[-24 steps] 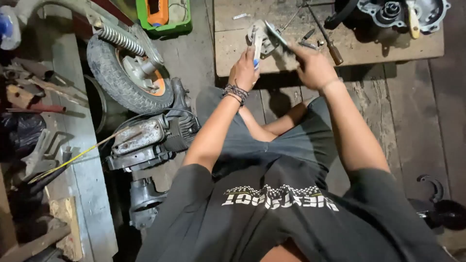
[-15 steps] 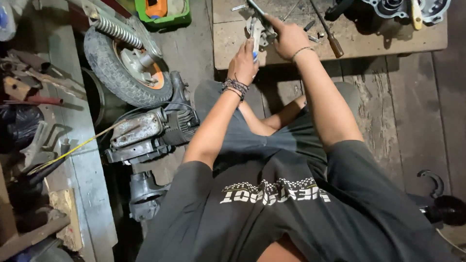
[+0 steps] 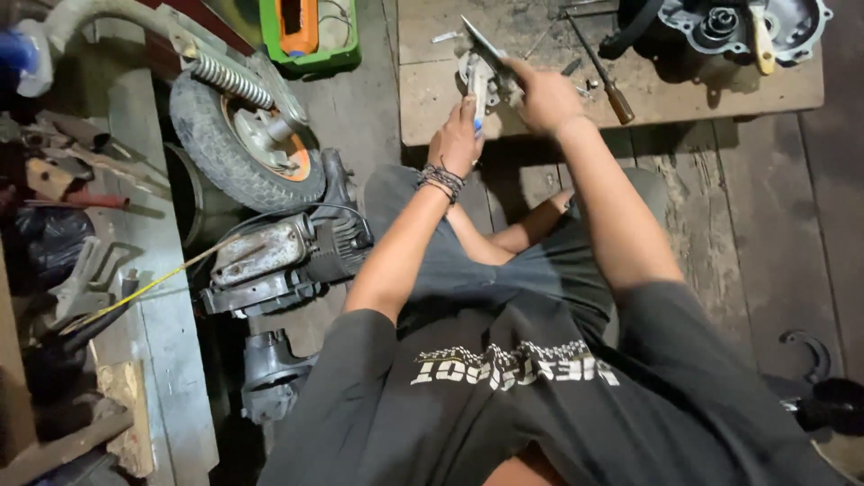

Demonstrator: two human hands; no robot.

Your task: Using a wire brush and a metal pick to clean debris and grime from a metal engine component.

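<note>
Head view: left hand [image 3: 457,139] grips small metal part [image 3: 470,72] at board [image 3: 720,99] edge; right hand [image 3: 544,94] just beside, fist closed on blade [image 3: 481,40], long axis slanting up-left over part.

I see a small pale metal part [image 3: 474,76], upright at the near edge of the wooden bench [image 3: 720,94], pinched in my left hand [image 3: 457,139]. A slim dark tool [image 3: 486,47], tilted, in my right hand [image 3: 544,94], meets it.

A green open box [image 3: 310,40] with an orange item inside stands at the top edge — beside the small wheel [image 3: 245,139].
</note>
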